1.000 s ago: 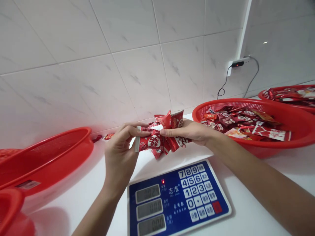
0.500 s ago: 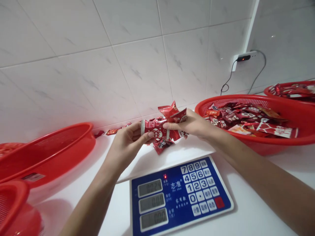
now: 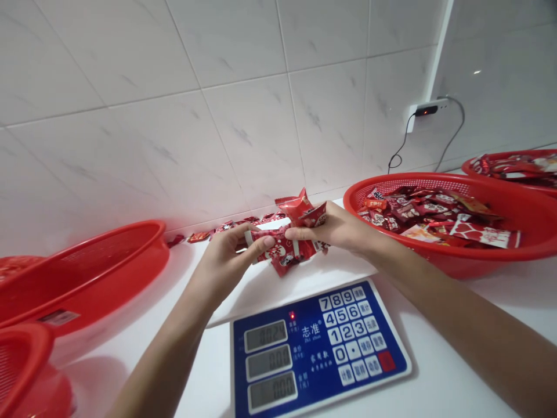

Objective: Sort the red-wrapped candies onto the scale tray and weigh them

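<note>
Both my left hand (image 3: 226, 255) and right hand (image 3: 337, 229) pinch a bunch of glossy red candy packets (image 3: 289, 247) with white print, fingers clenched on them above the scale (image 3: 317, 348).

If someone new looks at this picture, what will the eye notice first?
First, the two hands in the middle: the left hand and right hand hold a bunch of red sweet packets above the blue scale. Next, the big red basket full of packets on the right.
</note>
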A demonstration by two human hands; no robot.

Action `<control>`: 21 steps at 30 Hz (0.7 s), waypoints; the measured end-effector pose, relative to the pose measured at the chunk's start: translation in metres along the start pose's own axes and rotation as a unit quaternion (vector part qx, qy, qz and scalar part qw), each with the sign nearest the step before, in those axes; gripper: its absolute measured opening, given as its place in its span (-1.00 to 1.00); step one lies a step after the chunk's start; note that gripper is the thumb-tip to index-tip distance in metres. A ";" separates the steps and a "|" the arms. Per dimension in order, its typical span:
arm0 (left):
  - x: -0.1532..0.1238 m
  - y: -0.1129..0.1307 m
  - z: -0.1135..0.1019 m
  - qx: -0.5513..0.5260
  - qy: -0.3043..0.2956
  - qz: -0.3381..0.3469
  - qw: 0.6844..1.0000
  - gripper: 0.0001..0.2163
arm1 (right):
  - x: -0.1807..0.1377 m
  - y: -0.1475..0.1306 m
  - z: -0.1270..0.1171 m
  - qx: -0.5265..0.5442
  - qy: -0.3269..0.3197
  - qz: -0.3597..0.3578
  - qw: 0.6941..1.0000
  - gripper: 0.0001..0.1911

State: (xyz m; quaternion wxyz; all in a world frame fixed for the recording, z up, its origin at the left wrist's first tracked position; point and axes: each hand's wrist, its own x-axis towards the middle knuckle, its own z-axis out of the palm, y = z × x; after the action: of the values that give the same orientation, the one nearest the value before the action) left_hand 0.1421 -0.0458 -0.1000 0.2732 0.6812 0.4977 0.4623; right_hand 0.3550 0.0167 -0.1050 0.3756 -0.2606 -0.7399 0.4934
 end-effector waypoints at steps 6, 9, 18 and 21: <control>-0.004 0.002 0.012 0.010 0.080 0.037 0.996 -0.71 | -0.001 -0.002 0.002 -0.017 -0.001 0.003 1.000 -0.73; -0.006 0.008 0.013 0.062 0.056 0.036 0.996 -0.71 | -0.001 -0.002 -0.001 -0.026 0.017 0.020 0.999 -0.73; -0.005 0.016 -0.006 0.138 0.011 0.008 0.990 -0.70 | 0.003 -0.001 -0.006 -0.005 0.063 0.057 0.996 -0.77; -0.002 0.008 -0.001 0.132 0.028 0.004 0.991 -0.69 | 0.001 0.001 -0.013 0.000 0.100 0.056 0.993 -0.80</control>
State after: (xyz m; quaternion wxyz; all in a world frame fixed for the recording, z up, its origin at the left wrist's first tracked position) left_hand 0.1443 -0.0509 -0.0933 0.1649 0.6997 0.5593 0.4128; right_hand 0.3650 0.0254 -0.1027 0.4190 -0.3498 -0.6830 0.4853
